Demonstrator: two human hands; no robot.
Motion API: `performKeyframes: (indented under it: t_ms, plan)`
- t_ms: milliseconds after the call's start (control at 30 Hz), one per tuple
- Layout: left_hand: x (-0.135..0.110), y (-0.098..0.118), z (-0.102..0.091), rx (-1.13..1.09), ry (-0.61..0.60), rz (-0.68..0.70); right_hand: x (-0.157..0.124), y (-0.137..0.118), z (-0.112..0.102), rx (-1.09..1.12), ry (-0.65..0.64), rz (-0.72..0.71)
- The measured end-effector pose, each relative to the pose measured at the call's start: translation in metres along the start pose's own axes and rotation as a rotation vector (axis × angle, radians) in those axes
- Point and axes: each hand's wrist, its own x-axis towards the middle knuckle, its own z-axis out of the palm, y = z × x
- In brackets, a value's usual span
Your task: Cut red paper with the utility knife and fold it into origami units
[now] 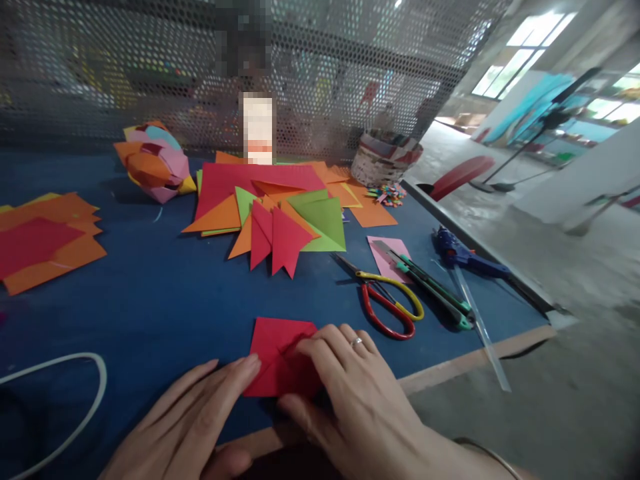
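A square of folded red paper (273, 357) with crease lines lies on the blue tabletop near its front edge. My left hand (195, 413) is stretched out, fingers straight, its fingertips touching the paper's left edge. Over the right side of the paper, my right hand (350, 380) grips it, fingers bent on top and thumb at the lower edge. That hand hides the paper's right part. To the right lie scissors (387, 307) with red and yellow handles, and a green utility knife (435, 290) partly on a pink paper piece (383, 257).
Orange, red and green paper pieces (320, 217) are heaped ahead; more orange sheets (60, 267) lie left. A paper ball (155, 163), wrapped container (385, 157) and mesh screen (310, 80) stand behind. A blue glue gun (467, 257) lies right, a white cable (95, 380) left.
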Motion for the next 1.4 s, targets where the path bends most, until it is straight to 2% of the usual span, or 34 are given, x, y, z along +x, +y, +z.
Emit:
performKeyframes:
  t_ms: [133, 333, 433, 567, 767, 867, 1400]
  plan:
    - [0.007, -0.001, -0.002, 0.017, 0.011, 0.011, 0.002, -0.008, 0.009, -0.021, 0.036, 0.0]
    - [0.011, -0.001, -0.006, 0.016, 0.005, 0.015, 0.004, -0.007, 0.01, 0.156, -0.013, -0.002]
    - [0.008, -0.002, -0.005, 0.008, 0.023, 0.023, 0.005, -0.006, 0.008, 0.254, -0.039, -0.02]
    - [-0.002, -0.002, 0.0, -0.076, -0.007, 0.023, 0.007, 0.0, 0.003, 0.29, -0.067, 0.028]
    - [-0.006, -0.01, 0.001, -0.088, -0.076, 0.182, 0.01, 0.006, -0.002, 0.298, -0.107, 0.068]
    - [-0.005, -0.016, -0.001, -0.093, -0.099, 0.209, 0.011, 0.005, -0.001, 0.308, -0.132, 0.063]
    - [-0.006, -0.032, 0.001, -0.09, -0.095, 0.343, 0.011, -0.003, 0.011, 0.197, 0.009, 0.101]
